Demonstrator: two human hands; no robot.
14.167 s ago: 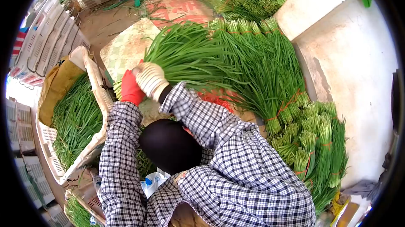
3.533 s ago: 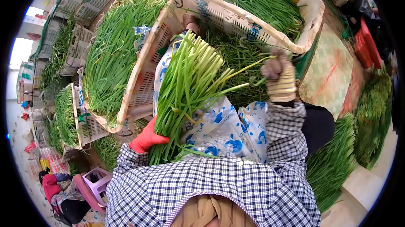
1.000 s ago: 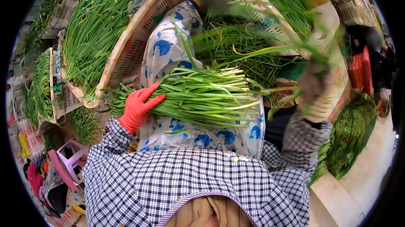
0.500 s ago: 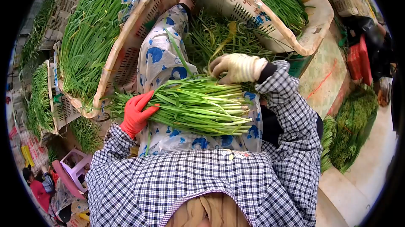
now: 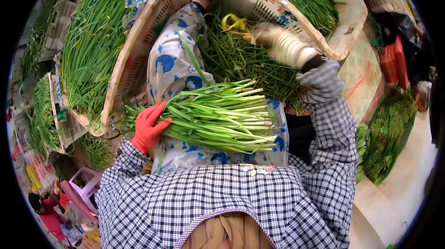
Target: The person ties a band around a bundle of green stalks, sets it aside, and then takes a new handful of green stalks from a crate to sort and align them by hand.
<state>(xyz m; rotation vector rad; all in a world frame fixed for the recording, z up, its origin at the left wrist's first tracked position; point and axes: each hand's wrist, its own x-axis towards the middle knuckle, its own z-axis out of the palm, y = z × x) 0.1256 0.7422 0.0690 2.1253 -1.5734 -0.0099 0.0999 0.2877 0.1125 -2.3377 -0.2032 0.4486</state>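
Though wispy-leaved, straight, slender, pale-ended stalks (image 5: 232, 120).

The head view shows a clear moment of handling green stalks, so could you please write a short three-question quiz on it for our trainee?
1. Which colour is the glove on the left hand?
A) Blue
B) Red
C) Black

2. True or false: the right hand is resting on the bundle of green stalks.

3. Fill in the blank: the bundle's pale ends point toward the person's ____ side.

Key:
1. B.
2. False; the right hand, blurred, is apart from the bundle and forward of it.
3. Right.
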